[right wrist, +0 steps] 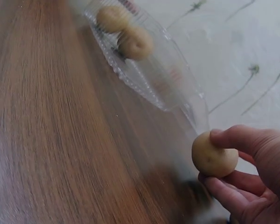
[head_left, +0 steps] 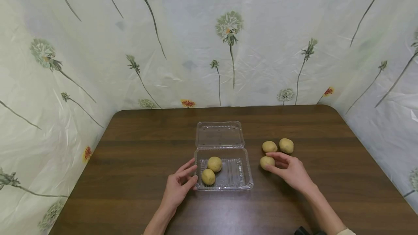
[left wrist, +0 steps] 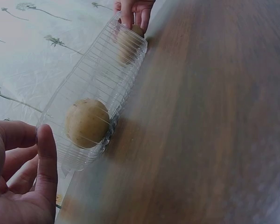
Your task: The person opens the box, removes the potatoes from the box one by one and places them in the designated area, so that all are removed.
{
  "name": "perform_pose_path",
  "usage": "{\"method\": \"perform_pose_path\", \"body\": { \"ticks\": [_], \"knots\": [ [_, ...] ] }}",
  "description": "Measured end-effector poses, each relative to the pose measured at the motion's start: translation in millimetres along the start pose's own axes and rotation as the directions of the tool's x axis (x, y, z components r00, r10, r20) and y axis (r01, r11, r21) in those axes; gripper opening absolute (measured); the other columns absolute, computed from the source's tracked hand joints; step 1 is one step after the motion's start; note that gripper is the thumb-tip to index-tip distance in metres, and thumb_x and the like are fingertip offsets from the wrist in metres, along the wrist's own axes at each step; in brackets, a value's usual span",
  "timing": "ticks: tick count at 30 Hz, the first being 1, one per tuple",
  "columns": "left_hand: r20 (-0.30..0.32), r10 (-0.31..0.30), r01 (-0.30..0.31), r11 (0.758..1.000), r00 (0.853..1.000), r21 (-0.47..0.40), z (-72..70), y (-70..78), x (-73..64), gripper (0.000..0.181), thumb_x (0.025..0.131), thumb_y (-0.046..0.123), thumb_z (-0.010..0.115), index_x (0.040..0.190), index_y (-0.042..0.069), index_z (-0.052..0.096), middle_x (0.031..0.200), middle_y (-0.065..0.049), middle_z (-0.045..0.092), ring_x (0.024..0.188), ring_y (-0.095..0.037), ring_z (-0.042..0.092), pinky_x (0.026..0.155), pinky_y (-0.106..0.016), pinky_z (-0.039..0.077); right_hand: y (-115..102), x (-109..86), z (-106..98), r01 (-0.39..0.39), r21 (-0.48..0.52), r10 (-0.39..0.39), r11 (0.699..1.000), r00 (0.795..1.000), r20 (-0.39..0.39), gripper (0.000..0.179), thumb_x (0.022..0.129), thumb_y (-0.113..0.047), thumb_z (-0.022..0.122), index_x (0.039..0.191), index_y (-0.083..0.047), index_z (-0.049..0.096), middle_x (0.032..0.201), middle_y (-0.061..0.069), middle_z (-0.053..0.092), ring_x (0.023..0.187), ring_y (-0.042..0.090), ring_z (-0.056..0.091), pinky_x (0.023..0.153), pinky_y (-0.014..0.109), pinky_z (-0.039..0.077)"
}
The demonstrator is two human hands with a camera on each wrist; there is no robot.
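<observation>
– Which step is in hand?
– Take the box point(head_left: 233, 177) as your clock, 12 pointing away from you. At 9, your left hand point(head_left: 178, 183) pinches its edge between thumb and finger, the other fingers loosely bent. At 3, your right hand point(head_left: 291, 172) pinches a potato point(head_left: 266, 162) between thumb and fingertips. You seem to be at a pick-up, partway through loading.
– And the next move?
– It would call for a firm pinch and enough lift to take the potato toward 9 over the rim, your left hand steadying the box. You can't tell for sure whether the potato is off the table point(head_left: 140, 155).
– What's in the box?
– One potato point(head_left: 208, 177) at 8, touching another potato point(head_left: 214, 164) at 10. The lid point(head_left: 219, 136) lies open at 12. Outside, toward 2, you have a third potato point(head_left: 269, 146), then a fourth potato point(head_left: 286, 145) just beside it.
</observation>
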State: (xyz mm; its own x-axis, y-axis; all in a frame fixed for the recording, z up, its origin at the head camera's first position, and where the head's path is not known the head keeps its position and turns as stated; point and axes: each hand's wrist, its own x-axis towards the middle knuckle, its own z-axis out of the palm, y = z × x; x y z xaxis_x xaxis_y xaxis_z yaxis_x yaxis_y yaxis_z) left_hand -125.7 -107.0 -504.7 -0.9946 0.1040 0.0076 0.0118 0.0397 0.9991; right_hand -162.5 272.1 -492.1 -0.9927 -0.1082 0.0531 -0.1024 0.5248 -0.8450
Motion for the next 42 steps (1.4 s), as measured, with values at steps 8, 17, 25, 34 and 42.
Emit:
{"method": "perform_pose_path", "body": {
  "ticks": [8,17,25,34,42],
  "knots": [
    [0.003,-0.004,0.004,1.0,1.0,-0.009,0.0,0.8,-0.7,0.038,0.089,0.006,0.071,0.126,-0.001,0.064,0.144,-0.002,0.05,0.078,-0.014,0.061,0.067,-0.027,0.057,2.9,0.9,-3.4,0.022,-0.057,-0.021,0.998,1.0,0.002,0.048,0.086,-0.033,0.077,0.125,-0.007,0.064,0.125,0.017,0.063,0.109,0.033,0.063,0.078,0.02,0.052],
    [0.003,-0.007,0.007,1.0,1.0,-0.014,0.0,0.6,-0.7,0.038,0.089,0.005,0.071,0.126,-0.002,0.064,0.144,-0.002,0.05,0.078,-0.014,0.061,0.066,-0.027,0.057,6.1,1.4,-3.9,0.036,-0.093,-0.037,0.995,0.999,-0.016,0.048,0.086,-0.03,0.078,0.124,-0.005,0.065,0.123,0.016,0.064,0.11,0.034,0.062,0.08,0.021,0.052],
    [0.0,-0.013,0.013,0.999,1.0,-0.036,0.1,1.4,-0.4,0.037,0.089,0.001,0.069,0.126,-0.003,0.064,0.144,-0.004,0.05,0.079,-0.014,0.06,0.066,-0.026,0.057,9.3,3.2,-4.0,0.051,-0.158,-0.057,0.986,0.998,-0.031,0.049,0.086,-0.03,0.078,0.125,-0.005,0.064,0.122,0.016,0.065,0.109,0.033,0.063,0.083,0.032,0.053],
    [0.001,-0.012,0.012,1.0,1.0,-0.023,0.3,3.0,-1.2,0.037,0.089,0.001,0.069,0.126,-0.003,0.063,0.145,-0.004,0.049,0.077,-0.014,0.06,0.066,-0.027,0.057,11.1,2.8,-6.6,0.035,-0.156,-0.043,0.987,0.998,-0.05,0.05,0.087,-0.031,0.077,0.126,-0.004,0.064,0.121,0.015,0.066,0.108,0.033,0.063,0.079,0.026,0.052],
    [-0.001,-0.017,0.016,1.0,1.0,-0.013,0.4,2.9,-0.1,0.037,0.09,0.001,0.069,0.126,-0.002,0.064,0.144,-0.002,0.05,0.077,-0.014,0.061,0.066,-0.026,0.057,9.3,0.9,-10.2,-0.002,-0.144,-0.006,0.99,0.998,-0.059,0.052,0.086,-0.036,0.076,0.127,-0.006,0.064,0.121,0.014,0.066,0.109,0.032,0.063,0.078,0.024,0.051]
  ]
}}
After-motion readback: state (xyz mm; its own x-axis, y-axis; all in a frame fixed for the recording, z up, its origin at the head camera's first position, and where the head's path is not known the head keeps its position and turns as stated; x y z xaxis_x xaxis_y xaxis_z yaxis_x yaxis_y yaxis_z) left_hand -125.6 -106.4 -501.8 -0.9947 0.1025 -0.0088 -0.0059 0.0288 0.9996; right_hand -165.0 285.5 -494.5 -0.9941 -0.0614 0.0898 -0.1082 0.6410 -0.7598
